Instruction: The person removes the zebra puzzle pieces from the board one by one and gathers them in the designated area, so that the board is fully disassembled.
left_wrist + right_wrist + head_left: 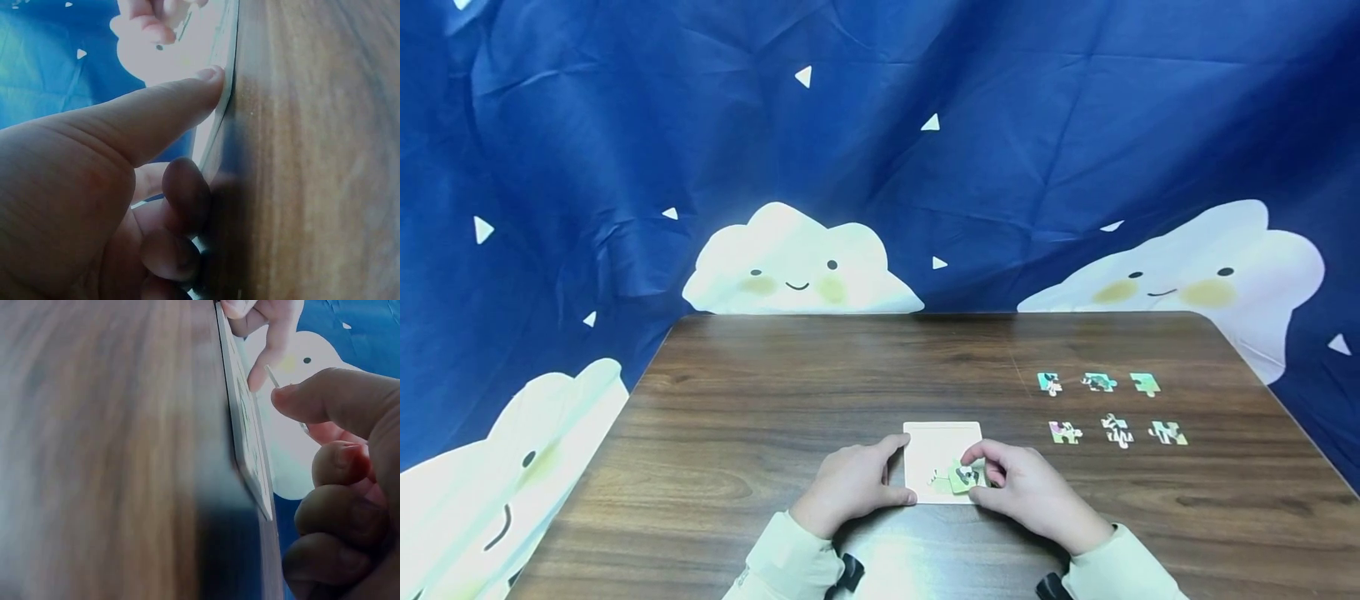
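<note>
A square, pale puzzle board (925,450) lies on the table in front of me. My left hand (857,479) holds it by its left side, thumb at the near corner and index finger at the far one. In the left wrist view the thumb (181,100) touches the board's edge. My right hand (1026,487) pinches a green puzzle piece (959,477) with a dark and white print, over the board's near right part. The right wrist view shows this piece (272,376) edge-on and tilted, above the board (240,419). Beside it, a light puzzle piece (937,480) lies in the board.
Several loose puzzle pieces lie to the right in two rows, among them a green piece (1146,383) in the far row and a pink-green piece (1064,432) in the near row. A blue curtain (970,183) with clouds hangs behind the wooden table (760,392).
</note>
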Motion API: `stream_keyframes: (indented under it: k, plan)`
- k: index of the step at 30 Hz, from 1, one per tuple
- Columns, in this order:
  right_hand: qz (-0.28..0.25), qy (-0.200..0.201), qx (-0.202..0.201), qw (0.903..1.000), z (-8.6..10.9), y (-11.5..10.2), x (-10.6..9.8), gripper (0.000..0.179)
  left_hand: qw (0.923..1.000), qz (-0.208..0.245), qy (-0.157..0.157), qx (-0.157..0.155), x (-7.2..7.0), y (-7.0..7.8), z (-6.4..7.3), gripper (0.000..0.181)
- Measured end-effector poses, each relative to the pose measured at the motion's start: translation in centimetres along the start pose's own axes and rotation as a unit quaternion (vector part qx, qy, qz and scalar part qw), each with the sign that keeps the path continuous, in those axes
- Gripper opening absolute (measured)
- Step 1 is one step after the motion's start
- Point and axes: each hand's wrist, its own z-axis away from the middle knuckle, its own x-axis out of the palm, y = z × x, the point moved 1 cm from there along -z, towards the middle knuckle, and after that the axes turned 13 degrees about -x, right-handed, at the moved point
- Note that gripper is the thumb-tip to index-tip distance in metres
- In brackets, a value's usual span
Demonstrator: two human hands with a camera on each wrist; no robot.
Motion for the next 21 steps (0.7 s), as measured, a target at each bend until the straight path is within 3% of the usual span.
stream_keyframes:
  k: [12,21]
  plan:
    - [0.010,0.028,0.004,0.9995,2.2,1.3,-1.9,0.029,1.0000,0.002,-0.004,0.000,0.0,0.0,0.0,0.080]
    - [0.035,0.061,-0.016,0.9974,4.5,2.9,-3.0,0.033,1.0000,0.005,-0.005,-0.002,-0.1,0.0,0.1,0.081]
